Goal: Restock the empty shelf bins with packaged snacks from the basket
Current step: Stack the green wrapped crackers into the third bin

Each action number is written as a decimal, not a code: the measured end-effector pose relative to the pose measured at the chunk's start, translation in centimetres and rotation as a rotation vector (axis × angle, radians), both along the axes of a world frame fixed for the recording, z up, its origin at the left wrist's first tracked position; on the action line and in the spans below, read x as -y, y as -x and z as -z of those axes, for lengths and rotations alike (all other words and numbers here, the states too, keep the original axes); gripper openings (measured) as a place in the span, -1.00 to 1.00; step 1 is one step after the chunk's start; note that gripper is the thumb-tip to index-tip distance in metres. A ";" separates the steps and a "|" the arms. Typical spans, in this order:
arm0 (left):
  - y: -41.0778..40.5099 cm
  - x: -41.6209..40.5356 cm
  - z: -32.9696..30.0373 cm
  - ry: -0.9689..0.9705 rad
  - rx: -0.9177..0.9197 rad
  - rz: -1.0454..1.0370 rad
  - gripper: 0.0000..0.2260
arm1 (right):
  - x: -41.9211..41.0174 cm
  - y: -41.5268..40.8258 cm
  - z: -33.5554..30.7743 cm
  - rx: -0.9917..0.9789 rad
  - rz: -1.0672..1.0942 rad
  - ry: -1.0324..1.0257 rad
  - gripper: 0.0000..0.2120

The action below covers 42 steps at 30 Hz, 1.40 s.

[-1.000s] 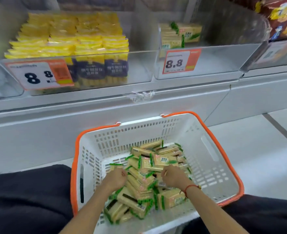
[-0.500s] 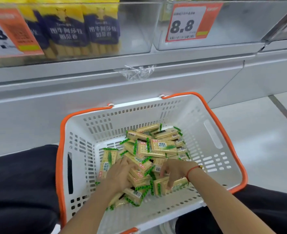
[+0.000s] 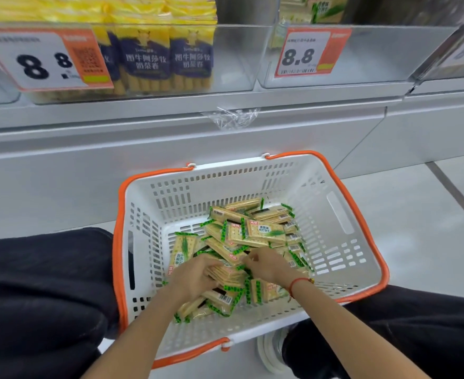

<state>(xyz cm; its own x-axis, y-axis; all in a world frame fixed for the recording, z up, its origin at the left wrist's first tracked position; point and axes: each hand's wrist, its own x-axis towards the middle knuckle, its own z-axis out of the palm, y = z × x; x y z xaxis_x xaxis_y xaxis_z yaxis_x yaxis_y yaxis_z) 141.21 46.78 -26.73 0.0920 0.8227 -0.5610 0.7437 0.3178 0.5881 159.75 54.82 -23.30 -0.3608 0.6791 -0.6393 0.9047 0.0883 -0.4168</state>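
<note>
Down in the basket (image 3: 334, 214), both hands (image 3: 195, 274) apparently gather cracker packs (image 3: 263, 232).

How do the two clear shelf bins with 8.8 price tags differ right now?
The left bin is packed with yellow-and-navy packs against its front wall; the right bin is mostly bare, with a few green-trimmed packs at the back. The left tag looks larger than the right tag. Both tags read 8.8.

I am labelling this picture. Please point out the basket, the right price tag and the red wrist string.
basket (image 3: 337, 214), head view, right inner wall.
right price tag (image 3: 304, 54), head view, white printed area.
red wrist string (image 3: 297, 281), head view, strand over the wrist.
</note>
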 end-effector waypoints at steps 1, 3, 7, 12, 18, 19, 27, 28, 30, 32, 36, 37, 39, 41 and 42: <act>0.1 -0.1 0.4 0.098 0.133 -0.078 -0.61 | 0.1 0.6 0.2 0.019 -0.015 0.011 -0.67; 0.3 -0.4 0.6 0.204 0.231 -0.244 -0.67 | 0.3 1.7 0.6 0.065 -0.065 0.037 -0.71; 0.1 -1.5 0.6 0.500 0.357 -0.749 -0.89 | 0.5 2.9 1.8 0.187 -0.038 -0.022 -0.60; -1.2 -3.0 0.9 0.629 0.490 -0.891 -0.54 | 0.0 3.5 3.2 0.217 0.070 0.234 -0.52; -1.3 -2.9 1.6 0.668 0.454 -0.870 -0.72 | -1.0 3.5 2.7 0.224 0.050 0.410 -0.42; -1.0 -2.4 1.0 0.716 0.516 -0.879 -0.73 | -1.2 3.5 2.7 0.270 0.010 0.410 -0.62; 2.0 -1.7 -5.9 0.625 1.051 -1.040 -0.65 | -3.0 4.1 -5.7 -0.001 -0.012 0.461 -0.62; 2.1 -2.3 -6.8 0.566 1.077 -1.037 -0.67 | -3.4 4.0 -6.9 -0.066 0.010 0.421 -0.63; 2.1 -3.5 -9.0 0.433 1.125 -1.028 -0.71 | -4.1 3.8 -8.9 -0.231 0.102 0.341 -0.58; 2.0 -4.6 -11.1 0.315 1.167 -1.028 -0.71 | -4.7 3.7 -10.4 -0.392 0.233 0.279 -0.58; 2.6 -5.8 -14.2 0.258 1.099 -0.840 -0.79 | -5.4 3.5 -12.7 -0.561 0.262 0.103 -0.57; 2.7 -5.9 -14.9 0.261 1.032 -0.764 -0.82 | -5.3 3.5 -13.1 -0.580 0.237 0.083 -0.59; 2.9 -5.9 -15.6 0.261 0.962 -0.660 -0.83 | -5.3 3.5 -13.5 -0.605 0.230 0.067 -0.65; 3.0 -5.9 -15.7 0.255 0.989 -0.635 -0.79 | -5.5 3.3 -13.7 -0.645 0.288 0.095 -0.68; 3.0 -5.8 -15.5 0.253 1.016 -0.643 -0.77 | -5.7 3.1 -13.9 -0.671 0.338 0.116 -0.68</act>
<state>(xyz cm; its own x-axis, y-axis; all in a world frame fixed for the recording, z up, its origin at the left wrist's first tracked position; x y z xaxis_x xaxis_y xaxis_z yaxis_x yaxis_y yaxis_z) 138.20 52.58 -11.23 0.1984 0.7579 -0.6215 -0.3500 0.6471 0.6773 156.60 60.56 -9.44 -0.4812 0.7637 -0.4304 0.4243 -0.2268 -0.8767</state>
